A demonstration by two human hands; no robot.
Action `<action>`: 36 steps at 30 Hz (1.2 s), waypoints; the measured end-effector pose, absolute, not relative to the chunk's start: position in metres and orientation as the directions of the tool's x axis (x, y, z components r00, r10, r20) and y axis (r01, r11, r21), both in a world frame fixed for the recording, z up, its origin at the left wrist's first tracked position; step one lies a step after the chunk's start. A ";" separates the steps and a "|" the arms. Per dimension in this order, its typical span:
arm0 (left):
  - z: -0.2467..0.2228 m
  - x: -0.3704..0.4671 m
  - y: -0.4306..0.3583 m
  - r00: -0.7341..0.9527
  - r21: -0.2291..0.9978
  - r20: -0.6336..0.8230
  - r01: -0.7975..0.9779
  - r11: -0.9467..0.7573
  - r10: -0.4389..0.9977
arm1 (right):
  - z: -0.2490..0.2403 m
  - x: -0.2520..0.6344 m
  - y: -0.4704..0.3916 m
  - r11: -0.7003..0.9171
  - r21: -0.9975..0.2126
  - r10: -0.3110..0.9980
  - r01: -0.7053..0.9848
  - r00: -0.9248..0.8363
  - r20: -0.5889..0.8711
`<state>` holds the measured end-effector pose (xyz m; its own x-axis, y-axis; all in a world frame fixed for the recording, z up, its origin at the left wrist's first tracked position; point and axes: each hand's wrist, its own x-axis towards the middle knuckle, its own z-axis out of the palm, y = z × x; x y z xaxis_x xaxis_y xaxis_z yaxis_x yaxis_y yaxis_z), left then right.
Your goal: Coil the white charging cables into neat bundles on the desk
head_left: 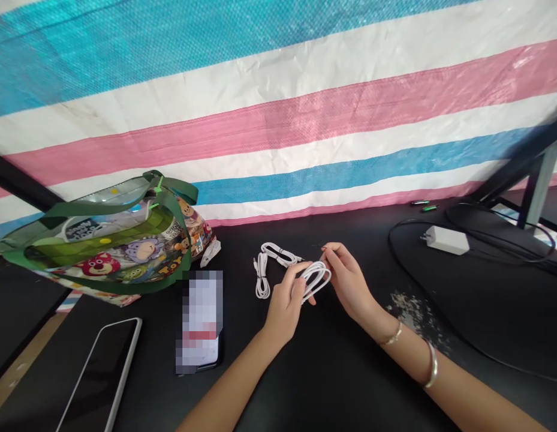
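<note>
Holding looped white cord (pixel 321 275) in L grip (pixel 285 300), a bit above mid counter (pixel 341 378). Pinching dark bit (pixel 318 245) w/ R grip (pixel 348 277), just beside cord; too small to tell what. Wearing 2 bangles (pixel 433 363) on R arm. Can see 2 tied coils (pixel 262 281) behind L grip, twd back edge. Also got blurry phone (pixel 201 321) left of there, white-edged phone (pixel 105 369) nr front left corner, bag (pixel 141 258) nr back left corner, plug (pixel 448 240) nr back right corner.

Pink, white and blue striped sheet (pixel 278 120), black tabletop (pixel 350 372), dark bars (pixel 521 161)
</note>
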<state>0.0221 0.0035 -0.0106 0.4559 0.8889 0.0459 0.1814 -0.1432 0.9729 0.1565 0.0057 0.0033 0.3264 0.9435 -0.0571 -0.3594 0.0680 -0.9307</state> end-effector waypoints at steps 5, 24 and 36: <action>-0.005 0.025 -0.004 0.555 0.920 0.076 0.281 -0.273 0.828 | 0.004 0.153 0.004 0.108 -0.917 0.933 -0.384 0.357 -0.040; -0.004 0.028 -0.006 0.574 0.975 -0.038 0.202 -0.097 0.818 | 0.015 0.150 -0.003 -0.007 -0.857 0.978 -0.516 0.176 -0.114; -0.001 0.028 -0.005 0.628 0.972 -0.182 0.230 0.044 0.757 | 0.009 0.158 0.002 0.011 -0.818 0.968 -0.575 0.212 -0.137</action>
<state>0.0277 -0.0048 -0.0013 0.6278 0.7567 -0.1824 0.2299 0.0435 0.9722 0.1581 0.0022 0.0089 0.2125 0.9675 -0.1368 -0.5753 0.0107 -0.8179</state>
